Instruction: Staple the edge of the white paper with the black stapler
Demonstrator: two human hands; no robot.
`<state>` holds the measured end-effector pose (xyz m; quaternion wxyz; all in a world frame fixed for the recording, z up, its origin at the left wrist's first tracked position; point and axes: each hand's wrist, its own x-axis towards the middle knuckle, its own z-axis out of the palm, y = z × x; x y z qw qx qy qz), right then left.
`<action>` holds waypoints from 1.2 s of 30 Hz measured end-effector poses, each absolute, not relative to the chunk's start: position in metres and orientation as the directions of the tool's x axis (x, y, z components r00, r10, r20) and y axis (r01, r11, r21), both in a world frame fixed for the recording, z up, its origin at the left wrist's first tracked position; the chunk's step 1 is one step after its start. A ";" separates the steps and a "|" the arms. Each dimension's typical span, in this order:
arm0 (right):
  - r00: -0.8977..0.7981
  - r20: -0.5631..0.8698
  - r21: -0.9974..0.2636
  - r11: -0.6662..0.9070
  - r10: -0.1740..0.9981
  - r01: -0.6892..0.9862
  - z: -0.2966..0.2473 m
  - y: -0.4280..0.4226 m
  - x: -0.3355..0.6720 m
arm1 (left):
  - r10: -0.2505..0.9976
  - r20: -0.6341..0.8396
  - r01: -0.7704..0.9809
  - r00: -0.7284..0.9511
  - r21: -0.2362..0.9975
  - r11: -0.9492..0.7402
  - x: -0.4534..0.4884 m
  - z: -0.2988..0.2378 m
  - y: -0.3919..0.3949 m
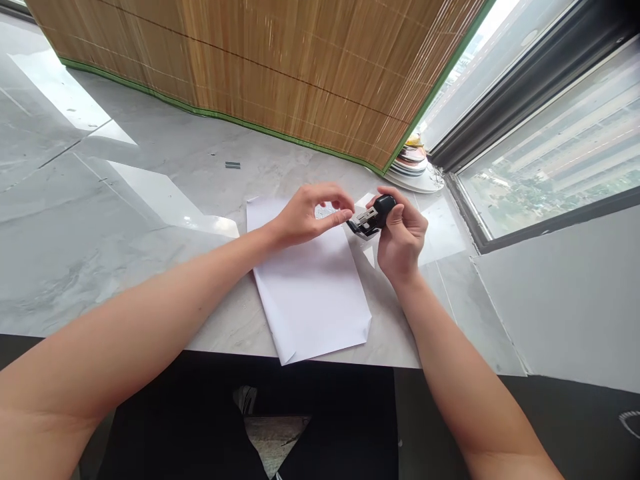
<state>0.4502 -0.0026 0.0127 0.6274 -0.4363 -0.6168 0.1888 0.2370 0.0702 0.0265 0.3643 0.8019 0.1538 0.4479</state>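
My right hand (401, 239) grips a small black stapler (373, 216) with a silver metal mouth, held just above the marble ledge (125, 220). My left hand (310, 215) is pinched, thumb and forefinger closed at the stapler's open metal end; what they hold is too small to make out. Both hands hover over the far end of a stack of white paper (307, 287) that lies flat on the ledge and reaches its near edge.
A short strip of staples (233, 165) lies alone on the marble farther back. A bamboo blind with green trim (280, 67) hangs behind. A stack of plates (413, 167) sits in the corner by the window (550, 153). My dark-clothed legs are below the ledge.
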 end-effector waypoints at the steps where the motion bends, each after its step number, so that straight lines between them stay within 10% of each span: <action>1: 0.165 0.602 -0.788 0.548 0.781 0.281 0.014 -0.003 0.448 | 0.567 0.601 -0.109 0.564 0.734 -0.670 0.237 0.029 0.068; 23: 0.151 0.598 -0.782 0.534 0.787 0.321 0.021 -0.009 0.440 | 0.570 0.564 -0.278 0.598 0.812 -0.513 0.233 0.032 0.065; 36: 0.036 0.805 -0.494 0.634 0.593 0.595 0.024 -0.016 0.450 | 0.565 0.550 -0.324 0.615 0.830 -0.455 0.234 0.029 0.068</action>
